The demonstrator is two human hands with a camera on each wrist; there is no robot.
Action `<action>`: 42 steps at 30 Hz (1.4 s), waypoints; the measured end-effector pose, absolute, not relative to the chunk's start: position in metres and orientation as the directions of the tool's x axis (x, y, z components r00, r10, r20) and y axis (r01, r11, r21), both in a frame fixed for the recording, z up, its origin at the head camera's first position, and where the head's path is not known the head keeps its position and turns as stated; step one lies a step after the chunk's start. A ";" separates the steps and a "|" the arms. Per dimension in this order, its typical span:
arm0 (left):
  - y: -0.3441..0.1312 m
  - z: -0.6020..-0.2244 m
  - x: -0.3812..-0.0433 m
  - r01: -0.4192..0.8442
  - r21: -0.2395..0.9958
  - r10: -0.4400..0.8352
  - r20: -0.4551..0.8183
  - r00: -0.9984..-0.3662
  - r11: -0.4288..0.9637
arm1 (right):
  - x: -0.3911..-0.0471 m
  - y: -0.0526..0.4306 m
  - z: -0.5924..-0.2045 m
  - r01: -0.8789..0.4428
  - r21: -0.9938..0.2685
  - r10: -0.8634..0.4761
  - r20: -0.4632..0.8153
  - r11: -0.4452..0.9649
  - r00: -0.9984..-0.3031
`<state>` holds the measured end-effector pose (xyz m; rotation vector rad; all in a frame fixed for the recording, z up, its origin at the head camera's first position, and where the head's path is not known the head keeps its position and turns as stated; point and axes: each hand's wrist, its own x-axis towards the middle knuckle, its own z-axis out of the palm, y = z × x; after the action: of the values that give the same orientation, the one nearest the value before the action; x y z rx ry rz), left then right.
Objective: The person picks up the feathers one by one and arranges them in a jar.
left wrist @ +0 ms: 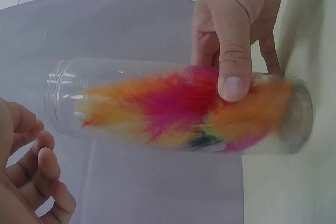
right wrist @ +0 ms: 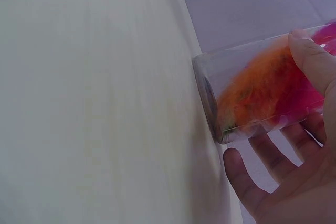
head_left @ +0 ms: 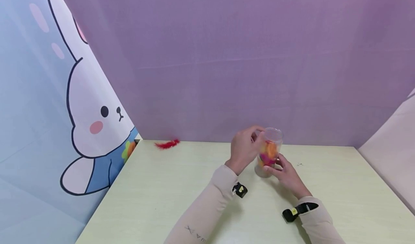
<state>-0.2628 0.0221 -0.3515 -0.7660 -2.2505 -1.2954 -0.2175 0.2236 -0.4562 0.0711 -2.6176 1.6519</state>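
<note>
A clear plastic jar [head_left: 275, 136] stands upright near the table's back edge, with its mouth uncovered. Inside it are orange, yellow, pink and red feathers [left wrist: 173, 103], filling the lower and middle parts. My right hand [head_left: 289, 175] grips the jar low on its side, thumb across the near face and fingers around the back, as the right wrist view also shows. Beside the jar's mouth is my left hand [head_left: 245, 147]. Its fingers [left wrist: 50, 163] are loosely bent with nothing visible in them, a small gap from the rim in the left wrist view.
A red feather [head_left: 167, 144] lies at the table's back left edge. The pale wooden table [head_left: 155, 193] meets a purple cloth backdrop [head_left: 210, 57]. On the left hangs a blue cloth with a rabbit print [head_left: 94, 118]. A small dark mark [head_left: 300, 164] shows right of the jar.
</note>
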 end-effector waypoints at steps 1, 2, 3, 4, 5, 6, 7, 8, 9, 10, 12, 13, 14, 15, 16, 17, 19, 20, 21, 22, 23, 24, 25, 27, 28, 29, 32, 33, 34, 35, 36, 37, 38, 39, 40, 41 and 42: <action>0.021 -0.352 -0.263 0.645 0.645 0.239 0.607 -0.758 0.409 | -0.218 0.224 -0.456 -0.062 -0.901 -0.013 0.062 0.430 -0.998; 0.019 -0.353 -0.264 0.641 0.648 0.232 0.606 -0.761 0.411 | -0.218 0.224 -0.456 -0.060 -0.900 -0.012 0.061 0.431 -0.998; 0.018 -0.354 -0.264 0.636 0.651 0.227 0.603 -0.765 0.414 | -0.218 0.224 -0.456 -0.059 -0.899 -0.011 0.060 0.434 -0.998; 0.016 -0.356 -0.265 0.630 0.653 0.222 0.599 -0.769 0.419 | -0.218 0.224 -0.456 -0.057 -0.898 -0.010 0.059 0.437 -0.998; 0.014 -0.357 -0.266 0.625 0.656 0.219 0.595 -0.773 0.423 | -0.218 0.224 -0.456 -0.055 -0.898 -0.008 0.057 0.437 -0.998; 0.012 -0.359 -0.267 0.619 0.659 0.214 0.592 -0.777 0.428 | -0.218 0.224 -0.456 -0.052 -0.897 -0.006 0.055 0.439 -0.998; 0.010 -0.361 -0.268 0.611 0.664 0.208 0.586 -0.783 0.432 | -0.218 0.224 -0.456 -0.050 -0.896 -0.005 0.053 0.441 -0.999; 0.007 -0.363 -0.269 0.604 0.668 0.205 0.580 -0.789 0.436 | -0.218 0.224 -0.456 -0.048 -0.895 -0.003 0.052 0.444 -0.999; 0.004 -0.366 -0.270 0.595 0.673 0.199 0.573 -0.795 0.440 | -0.218 0.224 -0.456 -0.046 -0.894 -0.002 0.050 0.446 -0.999; 0.001 -0.369 -0.272 0.582 0.680 0.191 0.563 -0.804 0.445 | -0.218 0.224 -0.455 -0.043 -0.894 -0.001 0.048 0.446 -0.999; -0.005 -0.374 -0.275 0.557 0.696 0.177 0.542 -0.822 0.454 | -0.218 0.224 -0.456 -0.040 -0.894 0.000 0.045 0.447 -0.999; -0.008 -0.376 -0.276 0.544 0.703 0.171 0.530 -0.830 0.458 | -0.218 0.224 -0.455 -0.037 -0.892 0.002 0.042 0.450 -0.999; -0.012 -0.379 -0.277 0.532 0.710 0.167 0.520 -0.838 0.461 | -0.218 0.224 -0.455 -0.035 -0.891 0.002 0.040 0.453 -0.999; -0.015 -0.381 -0.279 0.521 0.716 0.163 0.510 -0.845 0.464 | -0.219 0.225 -0.455 -0.034 -0.890 0.002 0.039 0.455 -0.999; -0.019 -0.383 -0.280 0.513 0.721 0.161 0.501 -0.850 0.466 | -0.219 0.225 -0.455 -0.033 -0.888 0.002 0.038 0.458 -0.999; -0.023 -0.386 -0.282 0.508 0.724 0.160 0.495 -0.854 0.467 | -0.219 0.225 -0.455 -0.033 -0.887 0.003 0.039 0.461 -0.999; -0.030 -0.390 -0.284 0.493 0.729 0.155 0.482 -0.862 0.475 | -0.219 0.226 -0.455 -0.033 -0.886 0.004 0.040 0.463 -0.999; -0.034 -0.392 -0.286 0.485 0.731 0.152 0.476 -0.866 0.479 | -0.218 0.226 -0.455 -0.035 -0.886 0.004 0.042 0.463 -0.999; -0.038 -0.395 -0.288 0.477 0.732 0.147 0.470 -0.870 0.486 | -0.218 0.225 -0.454 -0.036 -0.886 0.003 0.043 0.463 -0.999; -0.042 -0.398 -0.290 0.470 0.731 0.139 0.467 -0.873 0.495 | -0.218 0.225 -0.454 -0.037 -0.886 0.003 0.043 0.462 -0.999; -0.046 -0.400 -0.291 0.459 0.732 0.132 0.461 -0.878 0.503 | -0.218 0.225 -0.454 -0.036 -0.886 0.003 0.042 0.462 -0.999; -0.050 -0.402 -0.293 0.448 0.731 0.124 0.453 -0.883 0.515 | -0.218 0.225 -0.453 -0.036 -0.885 0.004 0.043 0.464 -0.999; -0.055 -0.405 -0.295 0.437 0.731 0.116 0.447 -0.887 0.524 | -0.217 0.224 -0.453 -0.037 -0.884 0.005 0.044 0.466 -0.999; -0.064 -0.409 -0.299 0.415 0.727 0.098 0.437 -0.894 0.547 | -0.217 0.223 -0.452 -0.041 -0.880 0.001 0.047 0.474 -0.999; -0.069 -0.412 -0.301 0.403 0.726 0.090 0.429 -0.899 0.558 | -0.217 0.223 -0.452 -0.044 -0.879 0.002 0.051 0.475 -0.999; -0.074 -0.414 -0.302 0.389 0.726 0.083 0.419 -0.904 0.568 | -0.217 0.222 -0.452 -0.047 -0.879 0.001 0.054 0.475 -0.999; -0.090 -0.420 -0.309 0.347 0.722 0.053 0.397 -0.916 0.599 | -0.215 0.221 -0.451 -0.053 -0.881 -0.002 0.059 0.471 -0.998; -0.096 -0.423 -0.312 0.330 0.722 0.040 0.387 -0.921 0.608 | -0.215 0.220 -0.450 -0.054 -0.881 -0.004 0.059 0.469 -0.998; -0.103 -0.425 -0.314 0.312 0.722 0.027 0.377 -0.926 0.618 | -0.214 0.220 -0.450 -0.053 -0.884 -0.003 0.058 0.464 -0.998; -0.110 -0.426 -0.317 0.295 0.723 0.016 0.366 -0.931 0.625 | -0.213 0.219 -0.450 -0.049 -0.886 -0.002 0.054 0.462 -0.999; -0.117 -0.428 -0.320 0.276 0.722 0.002 0.356 -0.935 0.635 | -0.213 0.219 -0.450 -0.045 -0.887 0.000 0.051 0.460 -0.999; -0.124 -0.430 -0.322 0.256 0.720 -0.014 0.346 -0.938 0.645 | -0.213 0.219 -0.450 -0.043 -0.887 0.001 0.049 0.459 -0.999; -0.131 -0.432 -0.325 0.238 0.722 -0.023 0.331 -0.943 0.649 | -0.212 0.219 -0.451 -0.040 -0.888 0.003 0.046 0.458 -0.999; -0.139 -0.434 -0.328 0.217 0.722 -0.034 0.315 -0.948 0.657 | -0.212 0.219 -0.451 -0.037 -0.888 0.005 0.044 0.458 -0.999; -0.146 -0.436 -0.330 0.199 0.723 -0.045 0.303 -0.952 0.662 | -0.212 0.219 -0.452 -0.035 -0.889 0.007 0.043 0.456 -0.999; -0.153 -0.437 -0.333 0.181 0.725 -0.057 0.290 -0.955 0.665 | -0.212 0.218 -0.452 -0.032 -0.890 0.010 0.041 0.455 -0.999; -0.160 -0.439 -0.335 0.164 0.725 -0.071 0.281 -0.957 0.669 | -0.211 0.218 -0.452 -0.032 -0.889 0.012 0.042 0.456 -0.999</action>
<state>-0.3351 -0.1596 -0.4390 -0.0743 -2.6000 -1.1701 -0.2111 0.2183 -0.4523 0.0187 -2.6449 1.6163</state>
